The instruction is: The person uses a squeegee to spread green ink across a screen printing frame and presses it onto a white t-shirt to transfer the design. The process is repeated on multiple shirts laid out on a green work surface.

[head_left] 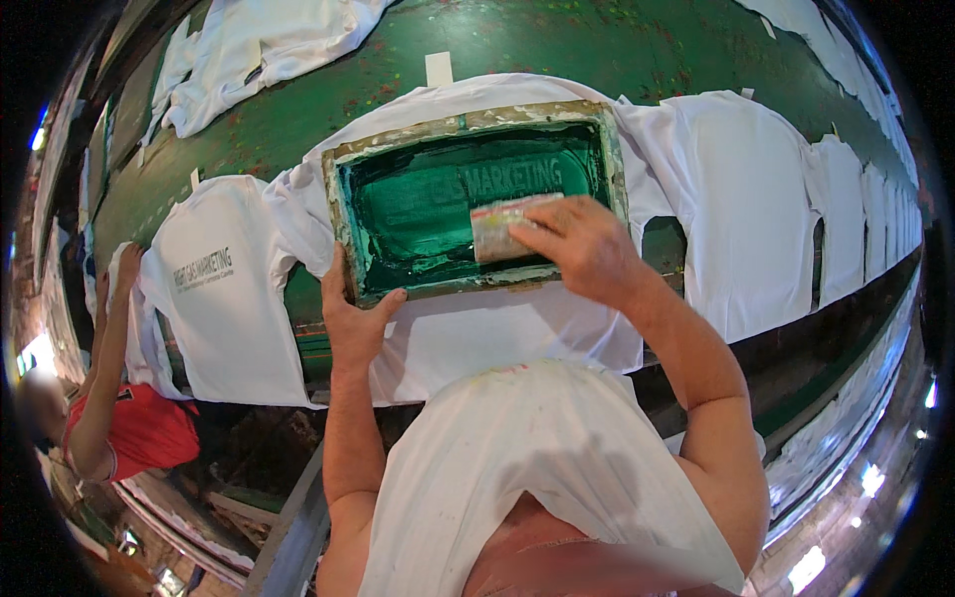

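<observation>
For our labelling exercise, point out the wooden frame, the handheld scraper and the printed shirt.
Wooden frame (438, 130), head view: upper rail.
Handheld scraper (491, 239), head view: pale face.
Printed shirt (234, 316), head view: front, below print.

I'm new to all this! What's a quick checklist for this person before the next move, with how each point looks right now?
1. Wooden frame over the white shirt: ok.
2. Left hand on the frame's near left corner: ok.
3. Right hand gripping the scraper block: ok.
4. Scraper block within the frame's walls, over the green screen: ok.
5. Print on the shirt beneath: cannot tell, the frame and screen hide it.
</observation>
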The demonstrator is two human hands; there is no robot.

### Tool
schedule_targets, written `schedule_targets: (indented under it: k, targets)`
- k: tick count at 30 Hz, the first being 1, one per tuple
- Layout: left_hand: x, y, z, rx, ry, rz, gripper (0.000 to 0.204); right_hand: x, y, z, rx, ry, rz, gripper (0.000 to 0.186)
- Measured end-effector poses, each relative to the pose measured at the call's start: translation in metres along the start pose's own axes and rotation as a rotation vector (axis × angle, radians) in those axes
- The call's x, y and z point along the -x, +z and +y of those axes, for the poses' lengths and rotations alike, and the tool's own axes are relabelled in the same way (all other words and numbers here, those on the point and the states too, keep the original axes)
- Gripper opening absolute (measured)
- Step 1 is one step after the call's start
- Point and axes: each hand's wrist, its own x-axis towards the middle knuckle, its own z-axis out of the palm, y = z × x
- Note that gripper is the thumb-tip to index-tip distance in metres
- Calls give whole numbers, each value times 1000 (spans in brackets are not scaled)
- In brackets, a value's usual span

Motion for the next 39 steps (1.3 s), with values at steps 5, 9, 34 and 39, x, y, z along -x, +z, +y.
schedule_targets:
  k: [5, 9, 34, 39]
  targets:
    - [0, 0, 2, -6, -28, -6, 117, 23, -20, -10, -69, 45, -68, 35]
    - [-2, 0, -2, 28, -24, -16, 117, 2, -41, 39, -107, 125, -112, 38]
    - [-4, 1, -10, 29, 60, 15, 119, -15, -24, 30, -37, 100, -28, 38]
    - [-3, -1, -5, -58, 57, 10, 118, -38, -22, 75, 19, 131, 97, 37]
